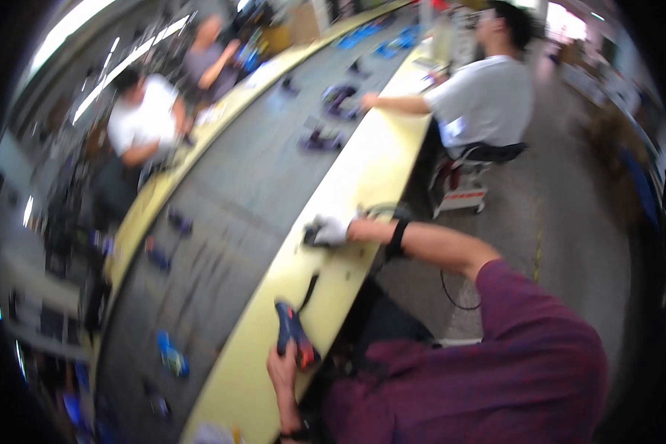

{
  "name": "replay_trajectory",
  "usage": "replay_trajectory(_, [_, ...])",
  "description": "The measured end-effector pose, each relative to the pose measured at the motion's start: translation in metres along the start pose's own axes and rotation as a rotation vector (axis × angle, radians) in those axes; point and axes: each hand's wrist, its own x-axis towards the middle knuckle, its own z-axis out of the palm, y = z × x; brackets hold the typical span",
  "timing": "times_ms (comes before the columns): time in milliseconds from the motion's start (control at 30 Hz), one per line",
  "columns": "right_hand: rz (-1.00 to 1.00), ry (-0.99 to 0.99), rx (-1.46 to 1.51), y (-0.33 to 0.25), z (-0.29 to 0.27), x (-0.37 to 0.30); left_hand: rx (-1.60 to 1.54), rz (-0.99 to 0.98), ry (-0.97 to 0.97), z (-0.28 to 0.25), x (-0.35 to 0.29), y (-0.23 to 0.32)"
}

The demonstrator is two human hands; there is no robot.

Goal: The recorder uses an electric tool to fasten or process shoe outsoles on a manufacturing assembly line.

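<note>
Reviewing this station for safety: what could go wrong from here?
The dark blue shoe in the left hand is close to the bench edge nearest the person, so it might get knocked off. A thin dark cable loops on that same side and could snag.

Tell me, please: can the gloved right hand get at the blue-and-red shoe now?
Probably yes: only a thin black strap seems to lie between the right hand and the shoe along the yellow bench, though the left hand holds it.
</note>
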Motion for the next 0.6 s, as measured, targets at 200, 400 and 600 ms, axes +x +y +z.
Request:
replay_trajectory(200, [-0.021,0.095,-0.377,0.013,-0.013,0.008,-0.297,-0.098,-0.194,-0.004,0.001,0.01])
replay_trajectory(400, [-0.259,-0.092,-0.135,-0.049,0.027,-0.049,-0.429,-0.093,-0.257,-0.015,-0.012,-0.015])
replay_trajectory(600, [-0.268,-0.24,-0.077,-0.112,0.095,-0.089,-0.317,-0.07,-0.312,-0.022,-0.012,-0.009])
